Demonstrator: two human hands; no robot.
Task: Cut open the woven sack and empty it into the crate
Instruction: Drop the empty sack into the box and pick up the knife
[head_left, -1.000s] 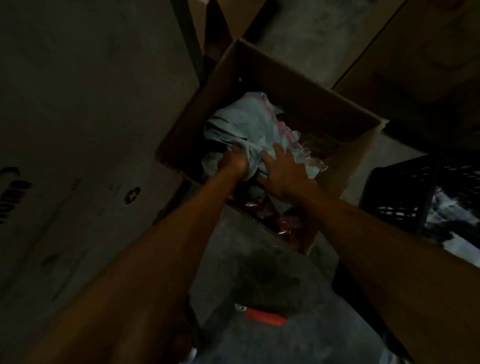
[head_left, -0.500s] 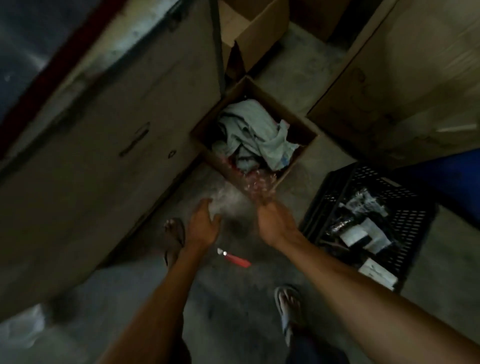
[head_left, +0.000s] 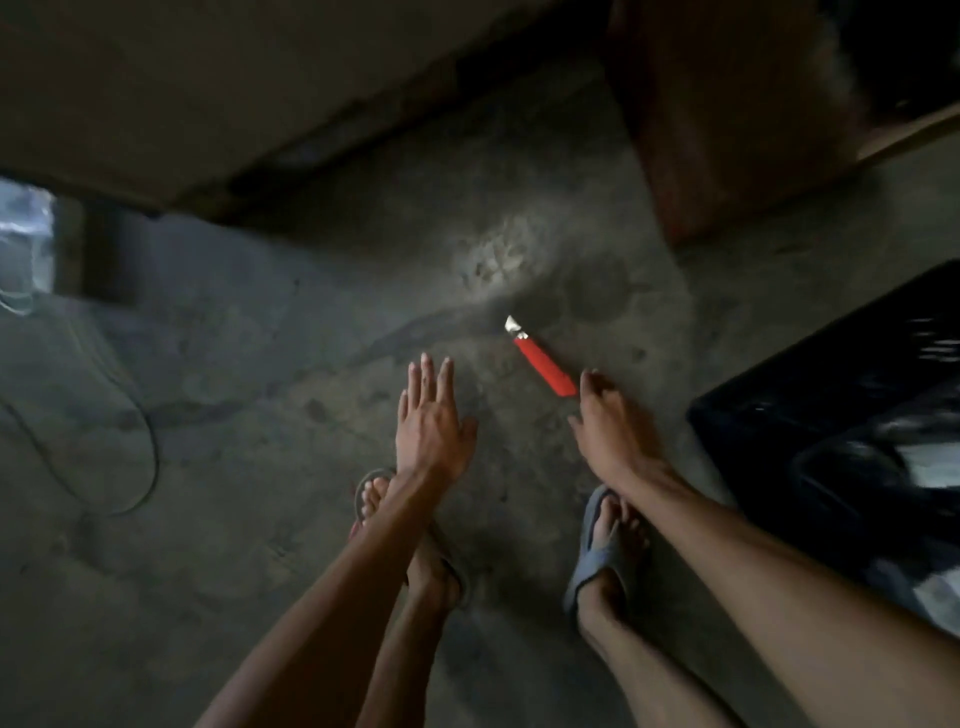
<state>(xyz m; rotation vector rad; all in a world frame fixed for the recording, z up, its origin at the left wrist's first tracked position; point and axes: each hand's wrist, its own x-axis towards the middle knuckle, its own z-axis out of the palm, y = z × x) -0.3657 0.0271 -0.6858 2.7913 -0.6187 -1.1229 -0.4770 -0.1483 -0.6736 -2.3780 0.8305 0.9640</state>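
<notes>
Hands have left the far carton; my right hand (head_left: 610, 428), loosely curled and empty, nears the red-handled knife (head_left: 545, 364) on the floor, left hand (head_left: 431, 421) flat, empty; cutting seems next.

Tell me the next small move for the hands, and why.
Probably close the right hand on the red-handled knife. It lies on the concrete floor with the handle end at that hand's fingertips and the blade pointing away. Both hands are empty, the left hand flat and open, and cutting needs the knife.
</notes>
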